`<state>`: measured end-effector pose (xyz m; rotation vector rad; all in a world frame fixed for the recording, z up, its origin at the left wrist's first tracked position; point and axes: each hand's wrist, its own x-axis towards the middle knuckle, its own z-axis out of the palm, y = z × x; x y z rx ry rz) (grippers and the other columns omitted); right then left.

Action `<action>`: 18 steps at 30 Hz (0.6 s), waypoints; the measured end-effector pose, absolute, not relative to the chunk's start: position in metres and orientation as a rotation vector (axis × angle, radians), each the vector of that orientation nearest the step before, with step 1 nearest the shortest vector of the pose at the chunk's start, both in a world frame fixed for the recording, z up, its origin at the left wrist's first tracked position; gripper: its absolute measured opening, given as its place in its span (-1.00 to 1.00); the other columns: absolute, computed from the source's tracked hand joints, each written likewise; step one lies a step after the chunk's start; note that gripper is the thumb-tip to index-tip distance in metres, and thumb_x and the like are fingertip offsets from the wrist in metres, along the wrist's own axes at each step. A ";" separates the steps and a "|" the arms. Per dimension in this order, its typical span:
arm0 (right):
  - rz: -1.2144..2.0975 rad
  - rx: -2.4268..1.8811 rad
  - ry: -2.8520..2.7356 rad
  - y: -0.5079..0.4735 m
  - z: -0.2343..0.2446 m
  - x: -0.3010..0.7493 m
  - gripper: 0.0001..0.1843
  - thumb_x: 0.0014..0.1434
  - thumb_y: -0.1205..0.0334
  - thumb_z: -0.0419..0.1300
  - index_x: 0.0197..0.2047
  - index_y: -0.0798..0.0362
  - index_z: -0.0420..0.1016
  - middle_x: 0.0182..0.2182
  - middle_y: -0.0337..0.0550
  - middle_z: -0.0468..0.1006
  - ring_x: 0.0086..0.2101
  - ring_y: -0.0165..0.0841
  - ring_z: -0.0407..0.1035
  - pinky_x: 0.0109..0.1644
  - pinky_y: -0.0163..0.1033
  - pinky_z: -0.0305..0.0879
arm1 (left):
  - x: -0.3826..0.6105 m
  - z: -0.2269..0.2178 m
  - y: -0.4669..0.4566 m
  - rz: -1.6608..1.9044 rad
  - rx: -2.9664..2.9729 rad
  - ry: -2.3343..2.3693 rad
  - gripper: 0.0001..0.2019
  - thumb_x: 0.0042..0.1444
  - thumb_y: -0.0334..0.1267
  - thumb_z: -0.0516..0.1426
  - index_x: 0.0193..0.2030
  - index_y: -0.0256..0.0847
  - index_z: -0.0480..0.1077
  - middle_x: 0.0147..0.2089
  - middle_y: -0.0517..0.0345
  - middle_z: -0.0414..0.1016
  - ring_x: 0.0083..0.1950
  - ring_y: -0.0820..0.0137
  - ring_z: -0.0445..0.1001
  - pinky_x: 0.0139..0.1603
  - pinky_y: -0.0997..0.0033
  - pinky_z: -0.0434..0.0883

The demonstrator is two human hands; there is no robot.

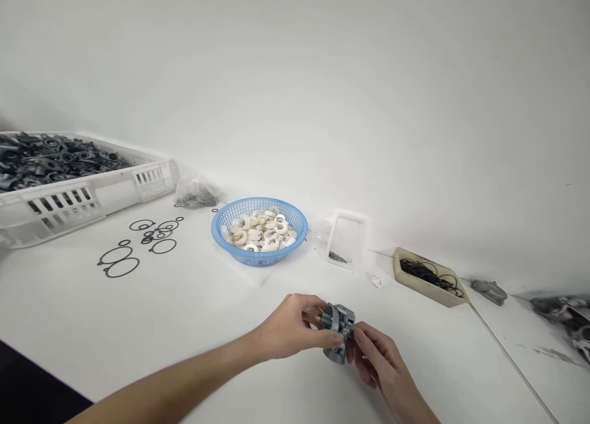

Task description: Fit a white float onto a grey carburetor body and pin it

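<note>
A grey metal carburetor (340, 319) with small brass fittings is held up above the near part of the white table. My left hand (299, 325) grips it from the left, thumb across the front and fingers behind. At its right side, the thumb and fingers of my right hand (375, 356) pinch a short protruding part of it. Whether a smaller piece sits in that pinch is hidden. Beyond my hands stands a blue basket (216, 235) full of white plastic floats (265, 230).
Far left, a white crate (115, 193) holds many grey castings. Black O-rings (122, 267) lie before a plastic bag (196, 193). A white tray (359, 227) with small pins and a beige tray (403, 276) of black rings stand along the wall. Metal parts (565, 319) lie far right.
</note>
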<state>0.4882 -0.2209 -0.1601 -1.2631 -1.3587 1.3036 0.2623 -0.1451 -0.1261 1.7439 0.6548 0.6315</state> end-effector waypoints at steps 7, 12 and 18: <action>1.267 -1.343 -1.664 -0.226 -0.148 0.508 -0.32 0.46 -0.40 -0.05 0.15 -0.05 0.60 -0.17 -0.05 0.55 -0.33 -0.26 0.34 -0.26 -0.18 0.35 | 0.247 -0.113 -0.141 0.554 2.294 0.825 -0.64 -0.19 -0.13 0.44 -0.33 -0.14 0.40 -0.39 0.30 0.45 -0.42 0.37 0.38 -0.34 0.35 0.29; 1.135 -1.365 -1.687 -0.226 -0.142 0.522 -0.29 0.51 -0.34 -0.19 0.29 -0.09 0.54 -0.04 0.03 0.55 -0.32 -0.21 0.39 -0.28 -0.12 0.43 | 0.240 -0.116 -0.135 0.453 2.863 0.788 -0.53 -0.16 0.02 0.43 -0.40 -0.17 0.26 -0.44 0.27 0.33 -0.49 0.39 0.29 -0.31 0.26 0.27; 0.865 -1.460 -1.897 -0.230 -0.149 0.511 -0.56 0.48 -0.15 0.07 0.21 -0.12 0.55 -0.06 -0.05 0.56 -0.26 -0.22 0.43 -0.23 -0.19 0.46 | 0.239 -0.116 -0.137 0.433 2.854 0.809 -0.53 -0.13 0.09 0.43 -0.40 -0.16 0.32 -0.44 0.26 0.31 -0.49 0.40 0.28 -0.34 0.28 0.25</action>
